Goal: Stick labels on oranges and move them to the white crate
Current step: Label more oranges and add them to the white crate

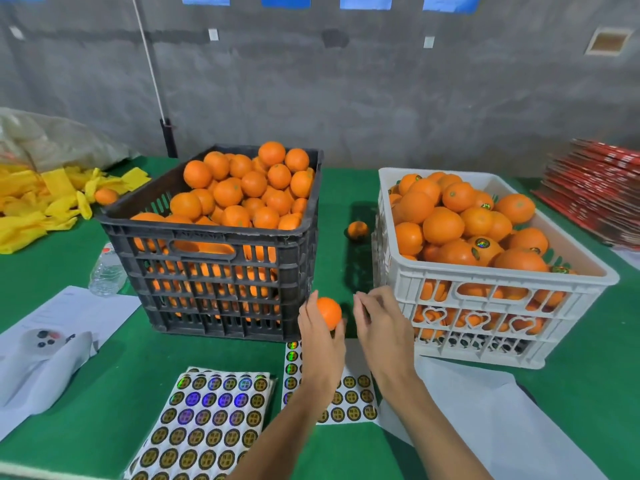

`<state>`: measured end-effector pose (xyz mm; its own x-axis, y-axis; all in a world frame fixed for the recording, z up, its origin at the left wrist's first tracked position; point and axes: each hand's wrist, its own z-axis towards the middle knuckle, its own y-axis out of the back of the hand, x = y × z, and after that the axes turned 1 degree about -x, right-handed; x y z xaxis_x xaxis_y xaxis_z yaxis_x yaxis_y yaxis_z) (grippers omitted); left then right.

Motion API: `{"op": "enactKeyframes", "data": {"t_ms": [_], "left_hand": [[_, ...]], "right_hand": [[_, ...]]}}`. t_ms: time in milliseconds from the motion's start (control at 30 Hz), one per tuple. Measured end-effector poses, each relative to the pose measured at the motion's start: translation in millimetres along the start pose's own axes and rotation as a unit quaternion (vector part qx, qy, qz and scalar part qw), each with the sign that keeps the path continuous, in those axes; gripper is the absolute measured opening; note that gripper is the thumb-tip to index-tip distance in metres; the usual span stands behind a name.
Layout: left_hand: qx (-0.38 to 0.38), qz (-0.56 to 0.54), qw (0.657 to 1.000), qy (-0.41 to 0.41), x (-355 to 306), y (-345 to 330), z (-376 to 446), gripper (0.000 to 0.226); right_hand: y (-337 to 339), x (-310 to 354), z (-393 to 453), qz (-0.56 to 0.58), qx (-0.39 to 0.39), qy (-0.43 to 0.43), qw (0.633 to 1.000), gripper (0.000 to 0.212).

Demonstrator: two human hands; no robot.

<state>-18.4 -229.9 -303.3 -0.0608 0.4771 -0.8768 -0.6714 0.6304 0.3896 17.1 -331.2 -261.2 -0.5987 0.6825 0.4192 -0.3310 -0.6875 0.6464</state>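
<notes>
My left hand (320,337) grips a small orange (329,311) in front of the black crate (207,271), which is heaped with unlabelled oranges. Just right of that orange, my right hand (379,323) hovers with its fingertips pinched together; whether a label sits between them is too small to tell. The white crate (502,289) on the right is full of oranges, some bearing round shiny labels. Under my forearms lies a label sheet (353,396), with a stack of more sheets (207,420) to its left.
A loose orange (357,230) lies on the green table (86,341) between the crates. Yellow bags (38,202) with another orange (105,196) are at far left. A plastic bottle (105,271), white papers (52,341) and red cartons (599,195) surround the crates.
</notes>
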Motion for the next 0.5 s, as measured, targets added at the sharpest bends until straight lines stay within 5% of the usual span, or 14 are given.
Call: {"op": "enactKeyframes", "data": {"t_ms": [300, 500], "left_hand": [[-0.038, -0.036, 0.983, -0.177, -83, 29, 44, 0.054], [0.044, -0.097, 0.97, -0.218, -145, 18, 68, 0.061]], "right_hand": [[48, 43, 55, -0.002, -0.061, 0.049, 0.997, 0.035], [91, 33, 101, 0.088, -0.04, -0.041, 0.994, 0.054]]}}
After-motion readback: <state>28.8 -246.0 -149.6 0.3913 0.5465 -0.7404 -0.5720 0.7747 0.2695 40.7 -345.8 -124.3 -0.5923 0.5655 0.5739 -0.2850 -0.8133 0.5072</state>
